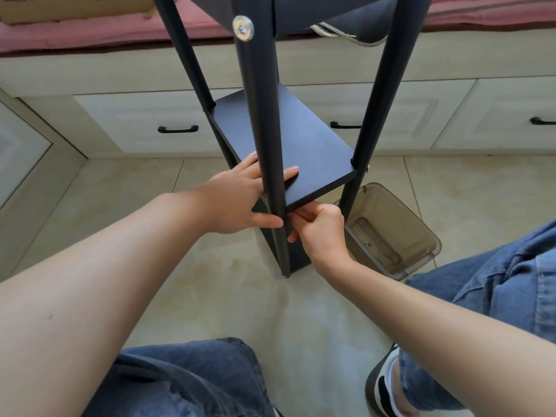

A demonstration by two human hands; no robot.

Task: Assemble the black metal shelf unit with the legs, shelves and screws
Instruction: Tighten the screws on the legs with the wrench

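Observation:
The black metal shelf unit stands upright on the tiled floor in front of me. Its near leg [264, 121] carries a silver screw with washer [243, 28] near the top. A black middle shelf [301, 139] sits between the legs. My left hand [237, 200] lies across that shelf's near corner, fingers straight on top either side of the near leg, thumb against the leg below. My right hand [319, 227] is at the leg just under the shelf corner, fingertips pinched together there; whatever they pinch is hidden.
A translucent brown plastic bin [400, 236] stands right of the unit on the floor. Cream drawers with black handles [178, 129] run behind. A pink cushion [90, 31] and cardboard box [75, 7] lie above them. My jeans-clad knees and a shoe [388, 383] sit nearest.

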